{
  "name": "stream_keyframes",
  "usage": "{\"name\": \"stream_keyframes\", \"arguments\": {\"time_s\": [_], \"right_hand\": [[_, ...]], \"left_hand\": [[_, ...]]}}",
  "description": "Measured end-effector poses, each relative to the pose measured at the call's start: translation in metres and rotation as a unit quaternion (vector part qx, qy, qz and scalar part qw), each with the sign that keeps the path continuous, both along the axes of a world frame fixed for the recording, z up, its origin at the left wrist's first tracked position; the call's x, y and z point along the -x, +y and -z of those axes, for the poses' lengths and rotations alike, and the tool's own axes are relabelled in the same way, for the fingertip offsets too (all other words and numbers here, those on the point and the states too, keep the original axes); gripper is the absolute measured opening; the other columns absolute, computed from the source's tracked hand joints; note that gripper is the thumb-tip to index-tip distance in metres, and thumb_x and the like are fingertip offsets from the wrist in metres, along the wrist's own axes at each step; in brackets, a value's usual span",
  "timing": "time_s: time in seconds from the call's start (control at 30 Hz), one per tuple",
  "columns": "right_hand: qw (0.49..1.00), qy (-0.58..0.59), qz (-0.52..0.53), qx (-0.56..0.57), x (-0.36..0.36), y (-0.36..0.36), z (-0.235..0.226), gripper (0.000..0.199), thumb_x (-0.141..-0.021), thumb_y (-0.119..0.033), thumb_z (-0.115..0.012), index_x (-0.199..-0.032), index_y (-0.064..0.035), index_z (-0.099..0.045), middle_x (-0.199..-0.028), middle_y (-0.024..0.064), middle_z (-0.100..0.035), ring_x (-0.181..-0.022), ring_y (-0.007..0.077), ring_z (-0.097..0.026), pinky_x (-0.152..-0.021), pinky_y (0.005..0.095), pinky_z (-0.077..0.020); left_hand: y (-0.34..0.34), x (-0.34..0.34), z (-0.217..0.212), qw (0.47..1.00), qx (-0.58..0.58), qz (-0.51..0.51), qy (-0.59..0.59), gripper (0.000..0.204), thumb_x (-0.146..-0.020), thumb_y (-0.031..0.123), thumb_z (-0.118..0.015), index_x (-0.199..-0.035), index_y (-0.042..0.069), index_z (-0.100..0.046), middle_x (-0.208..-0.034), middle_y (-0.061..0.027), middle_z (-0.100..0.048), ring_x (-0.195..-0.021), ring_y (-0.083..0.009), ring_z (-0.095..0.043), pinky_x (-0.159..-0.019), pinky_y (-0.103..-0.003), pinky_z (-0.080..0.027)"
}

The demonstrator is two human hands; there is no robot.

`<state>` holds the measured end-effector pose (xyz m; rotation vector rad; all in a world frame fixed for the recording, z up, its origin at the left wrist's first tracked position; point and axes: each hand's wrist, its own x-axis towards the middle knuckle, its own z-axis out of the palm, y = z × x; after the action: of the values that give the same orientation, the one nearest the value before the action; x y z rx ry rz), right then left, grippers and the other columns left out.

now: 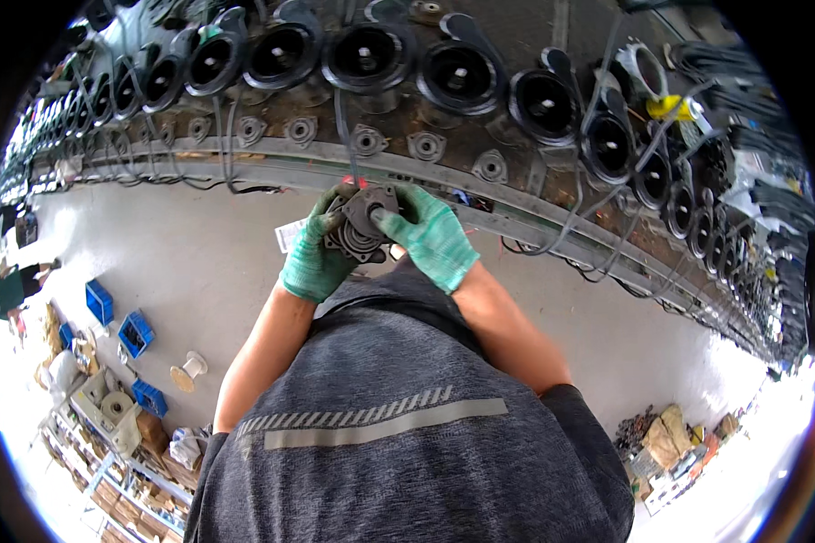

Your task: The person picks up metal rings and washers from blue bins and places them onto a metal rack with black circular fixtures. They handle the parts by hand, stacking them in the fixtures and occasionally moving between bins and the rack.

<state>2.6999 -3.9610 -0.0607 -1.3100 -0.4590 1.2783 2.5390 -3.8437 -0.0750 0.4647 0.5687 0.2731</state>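
In front of my chest, at the bench's near edge, my two green-gloved hands hold dark grey metal flanges (362, 217) with round centres and bolt holes. They look like at least two, one overlapping the other. My left hand (319, 253) is closed round their left side. From the right, my right hand (433, 237) grips the upper flange, its thumb lying on the round centre. The fingers behind the metal are hidden. Beyond my hands, similar flanges (426, 146) lie spaced out in a row along the bench (281, 156).
Black round blower-like housings (369, 56) line the bench, with grey cables (589, 213) hanging over its edge. Blue crates (136, 333) and a cable spool (188, 371) stand on the floor at left. A person (11, 290) is at far left. Sacks (668, 439) lie at lower right.
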Motion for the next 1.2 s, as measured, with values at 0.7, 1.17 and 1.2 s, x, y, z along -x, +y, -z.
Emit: {"name": "stream_keyframes", "arguments": {"time_s": [0.7,1.17,1.2], "right_hand": [[0.614,-0.758,0.005,0.222,-0.155,-0.142,0.138,0.050,-0.084,-0.011,-0.066,-0.133,-0.0095,-0.059,-0.141,0.0189,-0.053,-0.127,0.0384,-0.054,-0.109,0.0456,-0.0450],[0.994,-0.070,0.055,0.067,0.037,-0.180,0.001,0.048,-0.089,-0.004,-0.076,-0.133,-0.0040,-0.059,-0.113,0.0097,-0.071,-0.104,0.0158,-0.066,-0.092,0.0308,-0.0549],[0.993,-0.077,0.049,0.079,0.030,-0.189,-0.001,0.047,-0.089,-0.004,-0.076,-0.132,-0.0035,-0.060,-0.112,0.0096,-0.071,-0.102,0.0159,-0.066,-0.092,0.0307,-0.0551]], "left_hand": [[-0.093,0.070,-0.014,0.985,0.037,-0.104,-0.135,0.056,-0.094,0.037,-0.061,-0.144,0.016,-0.048,-0.144,-0.0188,-0.053,-0.139,-0.0478,-0.045,-0.104,-0.067,-0.046],[-0.190,0.013,-0.005,0.993,-0.004,-0.078,-0.091,0.061,-0.090,0.027,-0.076,-0.142,0.010,-0.047,-0.138,-0.0173,-0.056,-0.123,-0.0338,-0.060,-0.099,-0.051,-0.056],[-0.196,0.009,-0.004,0.995,-0.014,-0.060,-0.082,0.059,-0.091,0.027,-0.075,-0.141,0.010,-0.049,-0.138,-0.0169,-0.056,-0.123,-0.0340,-0.060,-0.100,-0.053,-0.056]]}}
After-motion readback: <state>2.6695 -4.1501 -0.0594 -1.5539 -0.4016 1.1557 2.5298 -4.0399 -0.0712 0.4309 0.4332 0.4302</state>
